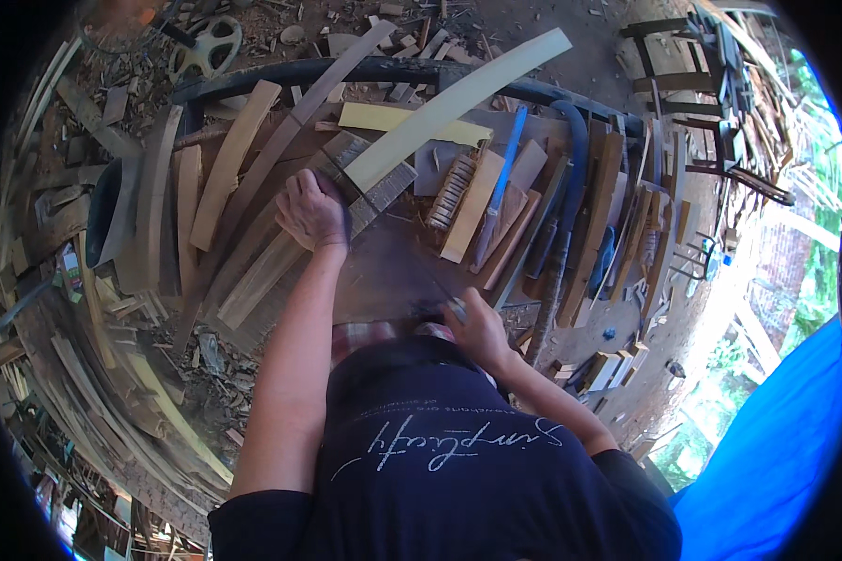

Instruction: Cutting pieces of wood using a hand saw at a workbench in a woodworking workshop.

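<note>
A long pale board (458, 107) slants from the far right toward my left hand, its near end on a brown wooden block (391, 187). My left hand (311, 210) is closed with curled fingers over the wood beside that end; exactly which piece it grips is hidden. In my right hand (480, 329), near my waist, is what looks like a hand saw (432, 274). Its thin dark blade, seen nearly edge-on and blurred, runs up and left toward the board's near end. The fingers hide most of the handle.
Several wood strips lie left of my left hand, among them a light brown plank (234, 164). To the right are a blue-handled tool (513, 150), a ridged brown piece (453, 190) and a dark curved tube (571, 178). Scraps litter the ground; a blue tarp (767, 449) hangs lower right.
</note>
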Available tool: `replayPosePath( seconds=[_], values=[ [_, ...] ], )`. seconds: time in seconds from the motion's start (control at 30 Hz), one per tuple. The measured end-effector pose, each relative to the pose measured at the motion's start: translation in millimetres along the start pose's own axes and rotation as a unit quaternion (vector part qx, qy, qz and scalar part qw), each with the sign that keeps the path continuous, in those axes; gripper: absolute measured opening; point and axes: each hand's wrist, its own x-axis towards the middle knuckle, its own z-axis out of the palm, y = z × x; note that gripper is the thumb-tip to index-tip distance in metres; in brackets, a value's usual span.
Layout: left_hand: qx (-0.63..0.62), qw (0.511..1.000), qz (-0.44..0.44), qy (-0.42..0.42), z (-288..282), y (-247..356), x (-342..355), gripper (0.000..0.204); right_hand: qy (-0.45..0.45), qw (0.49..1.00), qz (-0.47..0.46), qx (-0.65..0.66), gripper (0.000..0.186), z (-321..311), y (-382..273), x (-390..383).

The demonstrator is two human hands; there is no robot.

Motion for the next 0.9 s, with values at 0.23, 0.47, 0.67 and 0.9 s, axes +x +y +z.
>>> replayPosePath(
  seconds=[0.23, 0.47, 0.67, 0.9],
  values=[
    [0.02, 1.0, 0.007, -0.008, 2, 4, 5, 0.016, 0.045, 0.996, -0.07, -0.035, 0.031, 32, -41, 94],
    [-0.006, 1.0, -0.007, -0.001, -1, 0, 2, 0.017, -0.006, 0.999, 0.029, 0.031, 0.03, -5, 0, -6],
    [-0.014, 1.0, 0.014, -0.002, -2, 9, 3, 0.018, 0.047, 0.996, -0.079, -0.003, 0.03, 32, -36, 97],
    [0.002, 1.0, -0.012, 0.008, 4, -2, 1, 0.019, -0.021, 0.999, 0.021, -0.027, 0.028, -1, 4, -8]
  ],
)
